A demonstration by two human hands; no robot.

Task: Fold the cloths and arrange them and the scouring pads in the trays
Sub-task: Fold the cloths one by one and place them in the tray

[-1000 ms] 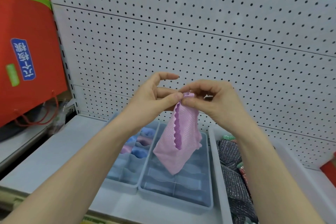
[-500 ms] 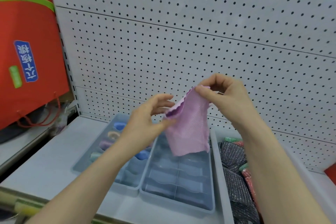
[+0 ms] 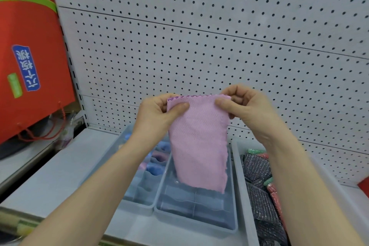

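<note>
Cloth hangs below both hands' grip.

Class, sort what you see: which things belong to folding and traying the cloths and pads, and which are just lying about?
Belongs to the job: pink cloth, pinched by left hand and right hand; left tray; middle tray; scouring pads; white bin holding them.
Just lying about: red bag; pegboard wall.

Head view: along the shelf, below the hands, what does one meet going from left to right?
Red paper bag → left divided tray holding rolled cloths → right divided tray → white bin holding scouring pads.
</note>
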